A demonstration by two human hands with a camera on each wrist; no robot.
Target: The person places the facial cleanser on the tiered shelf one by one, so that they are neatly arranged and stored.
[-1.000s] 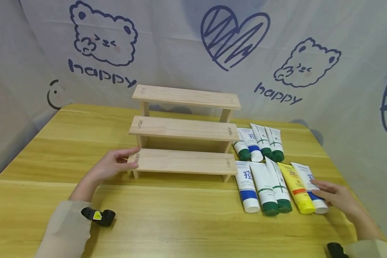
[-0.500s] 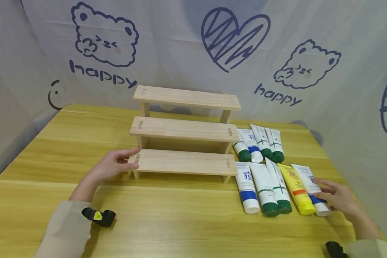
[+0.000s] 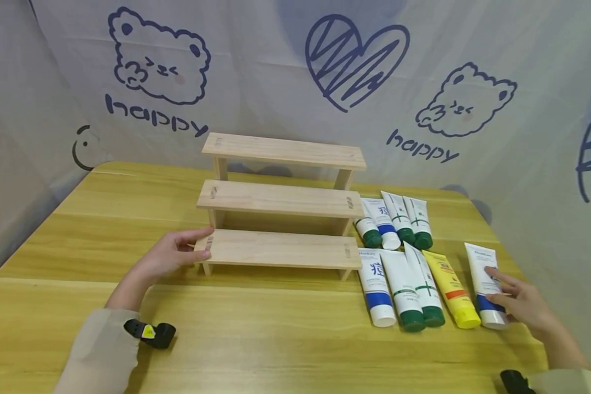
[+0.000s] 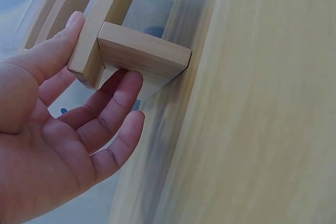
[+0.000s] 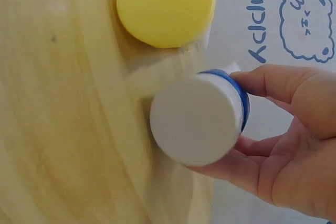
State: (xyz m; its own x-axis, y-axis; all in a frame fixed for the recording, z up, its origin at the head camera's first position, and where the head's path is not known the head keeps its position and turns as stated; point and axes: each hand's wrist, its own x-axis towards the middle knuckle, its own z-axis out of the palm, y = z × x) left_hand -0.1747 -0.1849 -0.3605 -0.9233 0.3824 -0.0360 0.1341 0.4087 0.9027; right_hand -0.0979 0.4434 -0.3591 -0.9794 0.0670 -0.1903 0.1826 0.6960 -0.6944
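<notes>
A three-step wooden display rack (image 3: 280, 249) stands mid-table. My left hand (image 3: 174, 253) grips the left end of its lowest board. The left wrist view shows the thumb on one face of the board (image 4: 86, 59) and the fingers curled beside the leg. My right hand (image 3: 524, 306) holds a white squeeze tube (image 3: 480, 262) with a blue band, at the right end of the front row. In the right wrist view, thumb and fingers lie on opposite sides of its round white cap (image 5: 194, 121). A yellow tube (image 3: 448, 279) lies to its left, apart from it.
Left of the yellow tube lie white tubes with green caps (image 3: 413, 320) and a blue-banded tube (image 3: 374, 279). A back row of several tubes (image 3: 396, 219) lies against the rack's right side. A printed cloth (image 3: 256, 65) hangs behind the wooden table (image 3: 256, 339).
The blue-banded tube in my right hand has shifted right, away from the yellow tube, and stands straighter in line. My left hand stays on the rack.
</notes>
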